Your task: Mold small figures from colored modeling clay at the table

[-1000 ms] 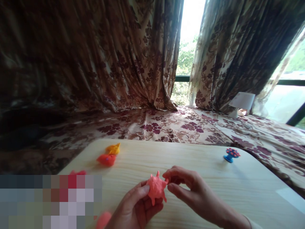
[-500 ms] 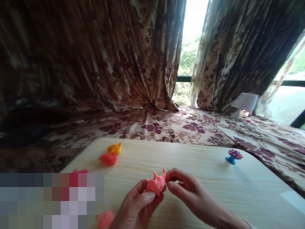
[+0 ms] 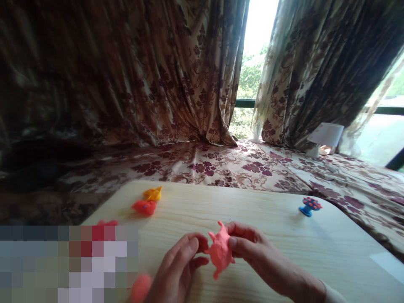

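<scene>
A pink modelling-clay figure [image 3: 221, 249], with several stubby points sticking out of its rounded body, is above the light wooden table. My right hand [image 3: 252, 248] pinches its right side between thumb and fingers. At its left is my left hand [image 3: 186, 256], fingers loosely curled and apart, the tips close to one of the points. Whether those fingertips touch the clay I cannot tell. A rounder pink lump [image 3: 140, 287] lies beside my left wrist, partly hidden.
On the table [image 3: 227, 202], a red clay piece [image 3: 144, 207] and a yellow one [image 3: 153, 193] sit at the back left. A blue stand with red dots [image 3: 310, 205] is at the back right. Pixelation covers the lower left. Beyond stands a white lamp [image 3: 326, 134].
The pink clay figure has passed from my left hand to my right and has turned. My left fingers have let go of it. The view has shifted slightly.
</scene>
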A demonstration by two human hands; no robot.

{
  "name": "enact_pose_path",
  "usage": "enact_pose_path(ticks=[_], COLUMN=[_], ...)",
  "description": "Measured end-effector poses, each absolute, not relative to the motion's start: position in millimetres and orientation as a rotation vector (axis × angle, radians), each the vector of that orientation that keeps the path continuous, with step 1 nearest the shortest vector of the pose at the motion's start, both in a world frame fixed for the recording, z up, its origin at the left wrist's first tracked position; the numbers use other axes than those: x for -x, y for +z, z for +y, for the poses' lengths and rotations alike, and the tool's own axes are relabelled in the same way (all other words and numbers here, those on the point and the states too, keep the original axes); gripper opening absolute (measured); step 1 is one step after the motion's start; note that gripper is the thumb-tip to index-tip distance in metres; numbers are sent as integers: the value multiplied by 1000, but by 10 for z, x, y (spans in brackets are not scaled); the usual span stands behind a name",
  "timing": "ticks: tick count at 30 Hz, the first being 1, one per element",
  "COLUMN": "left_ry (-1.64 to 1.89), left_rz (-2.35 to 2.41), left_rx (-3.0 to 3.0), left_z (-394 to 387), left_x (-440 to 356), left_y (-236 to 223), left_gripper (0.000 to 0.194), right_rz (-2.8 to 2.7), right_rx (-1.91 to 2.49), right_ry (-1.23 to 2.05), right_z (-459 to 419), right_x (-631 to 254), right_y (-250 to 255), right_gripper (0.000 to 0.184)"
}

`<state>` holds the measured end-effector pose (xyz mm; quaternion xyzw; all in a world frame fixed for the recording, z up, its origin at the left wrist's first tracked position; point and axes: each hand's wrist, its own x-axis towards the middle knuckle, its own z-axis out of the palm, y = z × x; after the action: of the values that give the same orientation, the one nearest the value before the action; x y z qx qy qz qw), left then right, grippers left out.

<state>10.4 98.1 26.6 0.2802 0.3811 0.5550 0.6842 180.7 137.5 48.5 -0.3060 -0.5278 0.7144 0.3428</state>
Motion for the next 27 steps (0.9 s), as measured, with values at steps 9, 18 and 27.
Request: enact_pose_path(ticks=[9, 18, 27], left_ry=[1133, 1040, 943], left_rz=[934, 973, 1053], left_rx=[-692, -776, -869], left_z=[939, 907, 898], left_x=[-147, -135, -144], left_y=[299, 297, 436], left_gripper=[24, 29, 25], right_rz=[-1290, -1448, -1443], right_rx=[844, 856, 835], right_ry=[2127, 2117, 2195], right_z=[1405, 1449, 1426], right_x=[-1878, -1910, -1876], right_y=[316, 257, 284], right_gripper=[37, 51, 52])
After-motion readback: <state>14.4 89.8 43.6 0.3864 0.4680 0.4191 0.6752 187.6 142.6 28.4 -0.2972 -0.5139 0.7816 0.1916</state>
